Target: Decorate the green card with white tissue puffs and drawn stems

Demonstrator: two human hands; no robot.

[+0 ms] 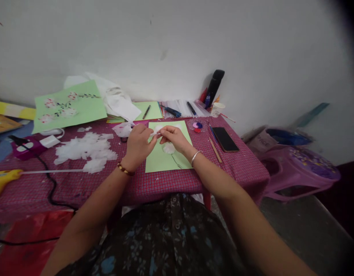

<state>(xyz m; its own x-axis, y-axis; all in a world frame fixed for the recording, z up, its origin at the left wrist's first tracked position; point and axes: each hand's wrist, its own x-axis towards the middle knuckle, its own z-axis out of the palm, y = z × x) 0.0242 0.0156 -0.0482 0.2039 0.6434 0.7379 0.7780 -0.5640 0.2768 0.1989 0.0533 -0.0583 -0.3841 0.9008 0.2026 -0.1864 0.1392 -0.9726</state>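
Observation:
Above a light green sheet of paper [153, 163], my left hand [139, 142] and my right hand [177, 138] meet, fingertips pinched together. Between them is a small white piece of tissue [155, 133], mostly hidden by the fingers. A white tissue flower [169, 148] with a thin drawn stem lies on the sheet, just below my right hand. More white shows on the paper behind my hands. To the left spreads a loose pile of white tissue pieces [84, 149].
A yellow glue gun [4, 180] with a black cord lies at left. A finished flower picture [69, 105] leans at the back. Right of the sheet are a paint palette [197, 125], a wooden stick [215, 150] and a phone [225, 139]. A paper cup [218, 109] stands behind.

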